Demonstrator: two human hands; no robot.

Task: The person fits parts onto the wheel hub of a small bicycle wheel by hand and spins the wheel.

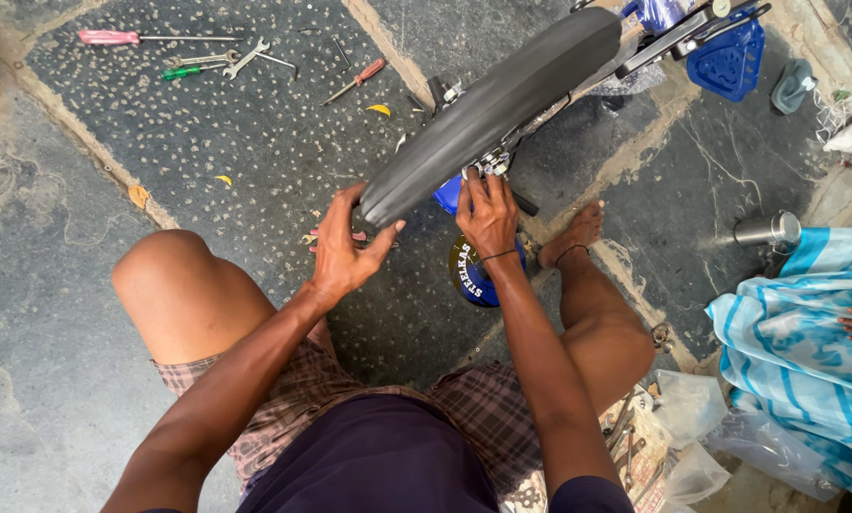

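The left hand [342, 252] is cupping the near end of a black bicycle tyre [491, 109], its grip spread wide against the tread. The right hand [488, 214] is pressing at the hub [491, 163] just beside the tyre, fingers curled close together on the metal parts. The wheel is slanting above the stone floor [255, 133], between the person's knees. Screwdrivers and spanners [219, 59] are lying well apart on the floor.
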